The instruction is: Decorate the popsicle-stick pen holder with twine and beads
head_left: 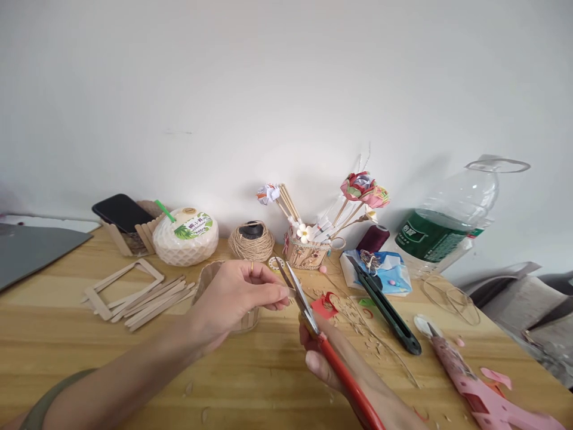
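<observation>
Red-handled scissors (313, 325) sit closest, gripped by the right hand (331, 364), blades parted and angled up toward the left hand (233, 295). That left hand pinches a small, thin piece (290, 292) between thumb and fingertips right at the blades, held steady, apparently so the cut can land cleanly; what the piece is made of is too small to tell. Wood shavings (358, 325) lie on the table (67, 340) just past the right hand. Left of the left hand lie craft sticks (152, 298); right of the right hand rests a pink glue gun (470, 382).
</observation>
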Available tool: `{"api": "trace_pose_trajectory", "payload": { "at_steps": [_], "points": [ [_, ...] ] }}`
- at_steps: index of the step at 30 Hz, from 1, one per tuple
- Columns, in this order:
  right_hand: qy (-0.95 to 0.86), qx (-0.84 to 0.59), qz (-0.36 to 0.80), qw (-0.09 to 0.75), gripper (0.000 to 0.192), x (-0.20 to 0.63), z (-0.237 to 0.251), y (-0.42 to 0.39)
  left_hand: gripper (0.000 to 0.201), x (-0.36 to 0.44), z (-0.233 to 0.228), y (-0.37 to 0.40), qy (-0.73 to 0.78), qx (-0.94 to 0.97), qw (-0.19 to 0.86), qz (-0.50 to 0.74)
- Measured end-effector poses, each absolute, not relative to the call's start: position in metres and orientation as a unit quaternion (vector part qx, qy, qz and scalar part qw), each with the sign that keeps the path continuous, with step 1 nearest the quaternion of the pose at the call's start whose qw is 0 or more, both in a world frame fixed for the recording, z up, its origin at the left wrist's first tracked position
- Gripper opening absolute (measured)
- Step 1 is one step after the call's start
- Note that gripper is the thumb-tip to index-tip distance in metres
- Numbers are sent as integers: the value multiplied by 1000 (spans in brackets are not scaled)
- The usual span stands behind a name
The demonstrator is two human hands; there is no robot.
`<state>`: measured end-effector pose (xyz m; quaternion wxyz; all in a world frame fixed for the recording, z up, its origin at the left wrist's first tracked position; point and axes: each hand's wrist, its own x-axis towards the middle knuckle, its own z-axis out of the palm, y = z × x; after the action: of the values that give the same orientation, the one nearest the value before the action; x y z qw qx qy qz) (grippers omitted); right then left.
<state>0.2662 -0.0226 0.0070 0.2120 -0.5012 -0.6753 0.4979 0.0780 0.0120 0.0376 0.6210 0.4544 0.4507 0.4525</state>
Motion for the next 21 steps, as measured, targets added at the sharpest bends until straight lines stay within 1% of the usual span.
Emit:
{"api": "trace_pose_trajectory", "payload": {
  "at_steps": [10, 21],
  "points": [
    [-698, -490, 484, 198, 59, 264, 10, -21, 5, 76, 40, 13, 467, 485, 593, 443],
    [-720, -497, 442, 199, 56, 266, 4, -22, 7, 77, 39, 13, 454, 476, 604, 450]
  ]
}}
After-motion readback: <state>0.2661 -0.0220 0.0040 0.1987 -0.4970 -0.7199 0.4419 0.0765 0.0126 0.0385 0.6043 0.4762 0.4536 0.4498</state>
